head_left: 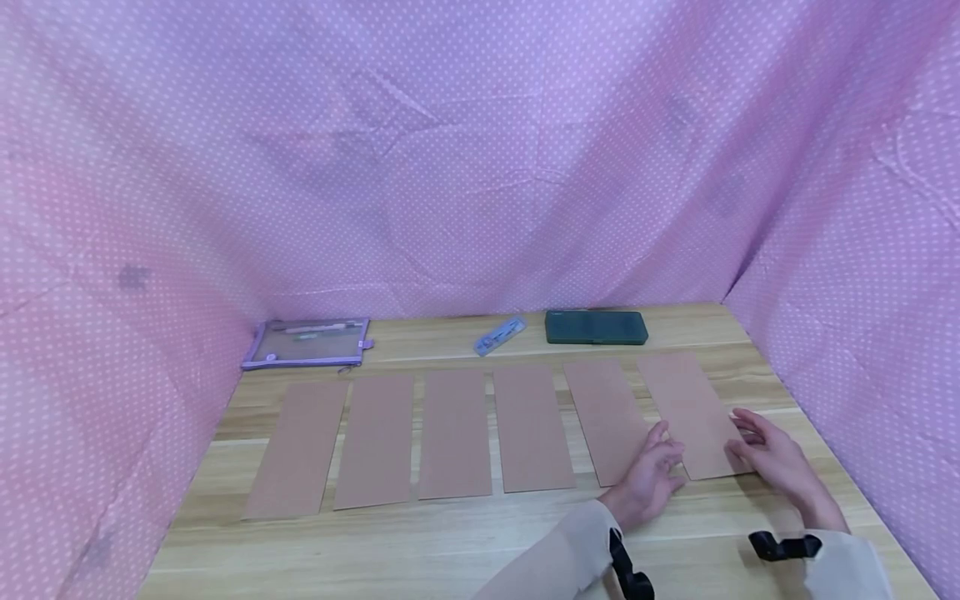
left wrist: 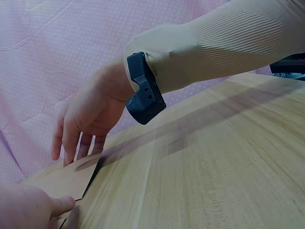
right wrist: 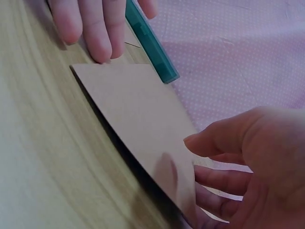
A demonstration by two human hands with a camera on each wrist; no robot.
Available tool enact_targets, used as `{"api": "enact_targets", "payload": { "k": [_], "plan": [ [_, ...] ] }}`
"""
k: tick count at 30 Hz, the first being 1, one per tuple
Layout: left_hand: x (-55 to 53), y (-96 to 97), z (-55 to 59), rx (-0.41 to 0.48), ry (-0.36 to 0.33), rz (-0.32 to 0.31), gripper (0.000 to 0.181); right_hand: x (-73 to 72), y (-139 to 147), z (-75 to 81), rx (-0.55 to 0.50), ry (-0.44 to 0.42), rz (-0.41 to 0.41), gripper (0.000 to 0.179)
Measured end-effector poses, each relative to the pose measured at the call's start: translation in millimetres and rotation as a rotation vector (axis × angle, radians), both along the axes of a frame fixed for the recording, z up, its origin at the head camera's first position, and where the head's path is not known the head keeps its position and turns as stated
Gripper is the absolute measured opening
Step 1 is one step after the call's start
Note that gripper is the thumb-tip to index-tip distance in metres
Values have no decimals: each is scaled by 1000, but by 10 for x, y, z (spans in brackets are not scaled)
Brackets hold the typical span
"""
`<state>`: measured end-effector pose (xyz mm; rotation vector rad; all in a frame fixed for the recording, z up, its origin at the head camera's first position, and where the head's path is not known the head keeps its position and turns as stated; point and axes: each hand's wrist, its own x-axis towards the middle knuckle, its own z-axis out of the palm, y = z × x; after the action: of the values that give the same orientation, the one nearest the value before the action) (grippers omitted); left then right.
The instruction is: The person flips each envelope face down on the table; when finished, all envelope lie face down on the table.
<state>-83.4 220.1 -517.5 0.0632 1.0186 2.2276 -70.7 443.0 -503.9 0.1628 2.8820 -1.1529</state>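
Observation:
Several brown cardboard sheets (head_left: 453, 433) lie in a row on the wooden table, apart from one another. At the right end, the last cardboard sheet (head_left: 684, 404) lies between both hands. My left hand (head_left: 648, 479) is at its left edge, fingers extended and overlapping the neighbouring sheet (head_left: 603, 408) in the head view. In the right wrist view, fingertips of the left hand (right wrist: 97, 26) meet the sheet's edge. My right hand (head_left: 780, 467) has its loosely bent fingers along the right edge, and in the right wrist view its thumb is raised over the sheet (right wrist: 133, 109).
Along the back of the table are a purple zip pouch (head_left: 311, 343) with pens inside, a small blue-and-clear packet (head_left: 500, 336) and a dark green case (head_left: 596, 327). Pink dotted cloth (head_left: 480, 167) hangs behind and at both sides.

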Motion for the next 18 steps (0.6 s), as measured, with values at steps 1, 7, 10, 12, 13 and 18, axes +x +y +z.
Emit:
{"api": "enact_targets", "payload": {
  "k": [1, 7, 10, 12, 13, 18],
  "plan": [
    [-3, -2, -3, 3, -1, 6, 78, 1, -6, 5, 3, 2, 2, 64],
    [-29, -39, -7, 17, 4, 25, 76, -3, -16, 21, 43, -1, 12, 64],
    [-51, -101, 22, -30, 63, 8, 70, -8, -20, 34, 74, 0, 12, 63],
    [-77, -173, 61, -90, 127, -13, 65, -11, -27, 52, 99, 2, 9, 63],
    [-95, -219, 84, -124, 168, -26, 63, -14, -31, 65, 119, 3, 9, 63],
    [-235, -502, 221, -304, 371, -105, 59, -23, -80, 135, 183, 5, 8, 61]
  ]
}}
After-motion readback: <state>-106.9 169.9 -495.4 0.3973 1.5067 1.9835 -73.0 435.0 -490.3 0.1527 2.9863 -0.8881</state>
